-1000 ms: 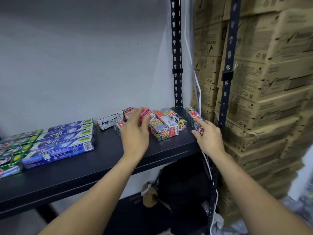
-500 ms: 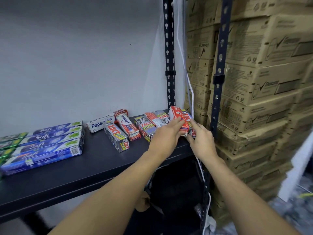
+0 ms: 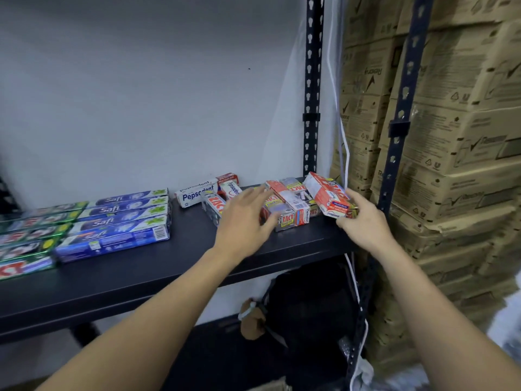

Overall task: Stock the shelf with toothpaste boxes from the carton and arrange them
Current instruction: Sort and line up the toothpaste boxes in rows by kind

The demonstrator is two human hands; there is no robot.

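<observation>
A stack of brown cardboard cartons (image 3: 456, 170) is standing right of the black metal shelf (image 3: 169, 266). Long blue toothpaste boxes (image 3: 121, 221) are lying in rows at its left; a cluster of small red-and-silver toothpaste boxes (image 3: 290, 213) is sitting at its right end. The left hand (image 3: 242, 221), fingers straight and spread, is hovering over that cluster. The right hand (image 3: 363, 224) is gripping one tilted red-and-white toothpaste box (image 3: 328, 197) at the shelf's right corner.

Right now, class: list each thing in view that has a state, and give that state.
left hand, open, fingers spread
right hand, grips the red box
red box, tilted, held up
loose boxes, jumbled, some askew
Saft boxes, flat, in a neat row
Pepsodent box, flat, by the wall
</observation>
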